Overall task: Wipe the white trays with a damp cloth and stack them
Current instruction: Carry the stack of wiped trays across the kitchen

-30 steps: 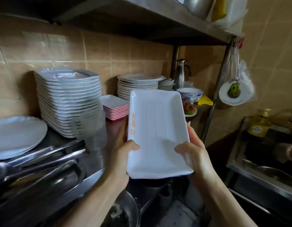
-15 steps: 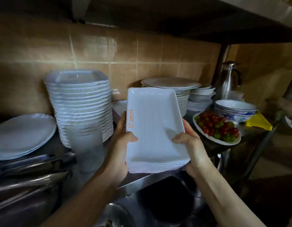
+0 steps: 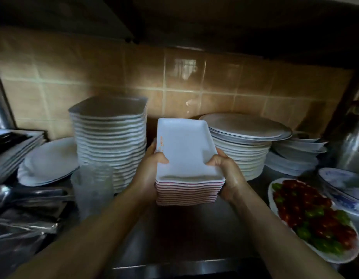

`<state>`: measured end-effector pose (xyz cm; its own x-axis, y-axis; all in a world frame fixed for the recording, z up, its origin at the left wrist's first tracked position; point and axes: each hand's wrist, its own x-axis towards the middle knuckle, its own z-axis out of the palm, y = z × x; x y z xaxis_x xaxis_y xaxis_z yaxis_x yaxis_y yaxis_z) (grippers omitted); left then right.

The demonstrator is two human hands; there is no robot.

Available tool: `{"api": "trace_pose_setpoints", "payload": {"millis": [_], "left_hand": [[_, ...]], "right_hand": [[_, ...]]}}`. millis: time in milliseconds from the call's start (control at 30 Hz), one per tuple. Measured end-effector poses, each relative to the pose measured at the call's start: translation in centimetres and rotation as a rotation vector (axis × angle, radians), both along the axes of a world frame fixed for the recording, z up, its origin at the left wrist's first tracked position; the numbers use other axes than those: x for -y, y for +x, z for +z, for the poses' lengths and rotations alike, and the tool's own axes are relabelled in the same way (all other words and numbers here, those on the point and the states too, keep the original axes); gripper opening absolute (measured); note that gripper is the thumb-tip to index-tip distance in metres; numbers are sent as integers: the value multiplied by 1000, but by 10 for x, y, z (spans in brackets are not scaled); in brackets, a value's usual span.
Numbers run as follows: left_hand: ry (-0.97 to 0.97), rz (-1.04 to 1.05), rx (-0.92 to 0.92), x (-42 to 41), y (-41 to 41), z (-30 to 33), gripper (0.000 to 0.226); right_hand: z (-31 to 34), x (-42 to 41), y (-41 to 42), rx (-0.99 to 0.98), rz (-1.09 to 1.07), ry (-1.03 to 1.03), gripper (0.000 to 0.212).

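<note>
The left hand (image 3: 149, 174) and right hand (image 3: 228, 174) are gripping the white trays (image 3: 184, 152) by their 2 long sides, thumbs curling over the rim of the top tray. The white trays are sitting on a pile of red-edged trays (image 3: 186, 193) on the steel table (image 3: 184, 238), between a tall stack of square plates (image 3: 111, 137) on the left and a stack of round plates (image 3: 243, 150) on the right. A clear plastic cup (image 3: 93, 188) is standing just beside the left wrist. A plate of red and green chillies (image 3: 313, 218) is lying at the right edge.
</note>
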<state>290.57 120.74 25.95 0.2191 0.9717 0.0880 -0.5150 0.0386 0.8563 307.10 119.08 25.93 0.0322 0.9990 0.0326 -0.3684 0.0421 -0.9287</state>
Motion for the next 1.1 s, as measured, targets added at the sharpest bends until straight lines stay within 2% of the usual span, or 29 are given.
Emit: {"api": "trace_pose_setpoints", "payload": {"millis": [367,567,667,833,1000,1067,1100], "left_hand": [[-201,53,-84,-42,-10,11,57],[-253,26,-121,-46,-12,12,34],[-286,-9,-118,-47,-12,14,22],[-350,6,-145,-52,-11,17,34],[-377,49,-194,-51,-8,21,39],[-392,61,-247,-50,-8,25,41],[-399,61,-270,-49,-8,26,40]], "right_hand": [[12,-43,-8,-23,3,-187,34],[14,-44,-11,25,32,-260,17],[16,-46,-8,34,39,-256,18],[19,-43,-4,57,60,-272,22],[29,-38,-1,-24,31,-226,34],[29,-28,-3,-34,29,-112,36],[27,-20,-4,71,-14,1,33]]}}
